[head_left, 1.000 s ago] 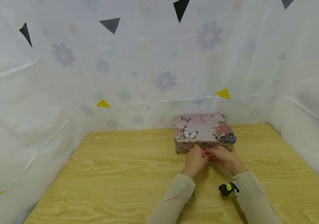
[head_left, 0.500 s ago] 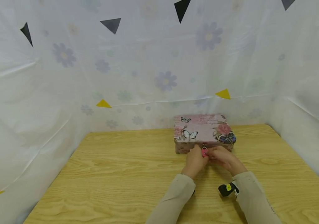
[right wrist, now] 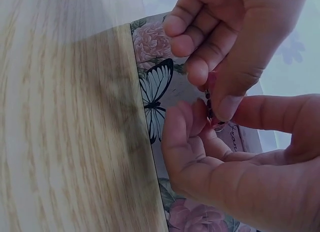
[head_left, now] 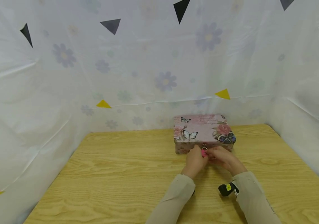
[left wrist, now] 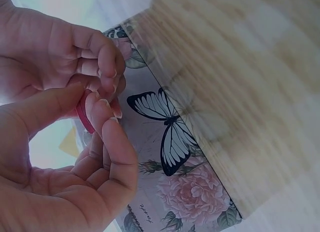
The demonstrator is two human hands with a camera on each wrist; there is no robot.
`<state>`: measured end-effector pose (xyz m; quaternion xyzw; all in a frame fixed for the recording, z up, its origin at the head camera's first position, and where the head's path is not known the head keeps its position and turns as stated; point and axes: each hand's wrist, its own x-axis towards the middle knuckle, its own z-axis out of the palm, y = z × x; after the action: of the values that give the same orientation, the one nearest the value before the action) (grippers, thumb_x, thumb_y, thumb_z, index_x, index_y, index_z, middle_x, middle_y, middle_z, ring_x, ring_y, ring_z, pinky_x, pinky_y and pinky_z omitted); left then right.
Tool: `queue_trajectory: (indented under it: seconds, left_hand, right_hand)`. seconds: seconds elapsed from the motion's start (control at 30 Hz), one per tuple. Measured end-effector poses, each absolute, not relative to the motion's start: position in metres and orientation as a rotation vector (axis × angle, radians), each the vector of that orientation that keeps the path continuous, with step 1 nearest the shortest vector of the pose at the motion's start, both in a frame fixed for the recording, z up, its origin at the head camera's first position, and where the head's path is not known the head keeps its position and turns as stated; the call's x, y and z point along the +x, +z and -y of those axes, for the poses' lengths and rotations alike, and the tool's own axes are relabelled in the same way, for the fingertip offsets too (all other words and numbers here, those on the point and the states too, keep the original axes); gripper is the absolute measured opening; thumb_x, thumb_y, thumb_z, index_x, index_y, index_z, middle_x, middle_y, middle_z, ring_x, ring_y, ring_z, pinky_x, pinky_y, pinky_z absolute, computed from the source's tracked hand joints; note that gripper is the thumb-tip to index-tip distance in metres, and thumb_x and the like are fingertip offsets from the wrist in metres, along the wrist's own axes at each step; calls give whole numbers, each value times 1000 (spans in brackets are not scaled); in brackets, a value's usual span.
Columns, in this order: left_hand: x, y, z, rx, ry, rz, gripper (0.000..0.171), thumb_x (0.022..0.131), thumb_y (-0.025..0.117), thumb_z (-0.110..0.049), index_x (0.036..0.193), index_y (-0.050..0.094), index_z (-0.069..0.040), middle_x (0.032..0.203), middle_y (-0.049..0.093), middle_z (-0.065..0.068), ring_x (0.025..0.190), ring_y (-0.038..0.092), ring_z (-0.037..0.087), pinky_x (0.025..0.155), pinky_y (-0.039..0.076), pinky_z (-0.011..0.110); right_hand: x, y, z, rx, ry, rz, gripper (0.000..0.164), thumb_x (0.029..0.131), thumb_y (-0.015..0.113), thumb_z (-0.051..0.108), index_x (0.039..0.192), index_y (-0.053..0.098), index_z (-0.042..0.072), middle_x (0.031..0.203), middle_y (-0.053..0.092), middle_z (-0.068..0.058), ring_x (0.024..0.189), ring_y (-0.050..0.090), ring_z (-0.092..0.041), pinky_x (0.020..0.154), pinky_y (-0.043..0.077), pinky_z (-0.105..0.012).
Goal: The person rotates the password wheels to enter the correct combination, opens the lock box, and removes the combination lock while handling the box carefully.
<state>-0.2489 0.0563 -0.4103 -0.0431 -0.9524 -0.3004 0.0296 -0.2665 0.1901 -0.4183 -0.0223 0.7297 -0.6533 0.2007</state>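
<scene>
Scarcely moved, left grip (head_left: 196, 159) and right grip (head_left: 225, 158) pinch the rounded pink padlock (head_left: 204, 152) at the rectangular, floral box (head_left: 204, 129)

Pink padlock (head_left: 204, 152), partly covered by fingers (head_left: 214, 153). Script (head_left: 207, 119) on floral box (head_left: 201, 133), unreadably small in head view. Sleeves (head_left: 173, 196), cut off below.

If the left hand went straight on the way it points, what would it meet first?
Most likely the front of the pink flowered box, just ahead of the left hand; whether they touch is unclear.
</scene>
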Motion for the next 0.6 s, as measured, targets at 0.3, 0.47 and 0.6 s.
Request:
queue_trajectory:
  seconds: [0.3, 0.47, 0.6]
  left_hand:
    - [-249, -409, -56, -123, -964, 2947, 30, 83, 74, -22, 97, 55, -2, 80, 63, 14, 77, 66, 30, 60, 49, 36]
    - [-249, -409, -56, -125, -966, 2946, 29, 83, 74, -21, 96, 55, -2, 78, 62, 13, 74, 66, 28, 58, 49, 35]
    - [-249, -410, -57, -129, -950, 2947, 29, 83, 73, -22, 96, 55, -2, 78, 62, 13, 75, 66, 28, 59, 49, 35]
  right_hand:
    - [-266, -418, -191, -87, -1816, -2046, 29, 97, 45, 7, 111, 56, -17, 88, 61, -1, 80, 59, -11, 79, 51, -32]
    - [-266, -417, -191, -105, -1811, -2046, 35, 98, 45, 6, 118, 50, -22, 89, 62, -1, 81, 60, -11, 81, 51, -33]
    - [-265, -417, -191, -114, -1819, -2054, 38, 98, 47, 7, 121, 48, -23, 92, 64, -2, 83, 61, -10, 81, 51, -33]
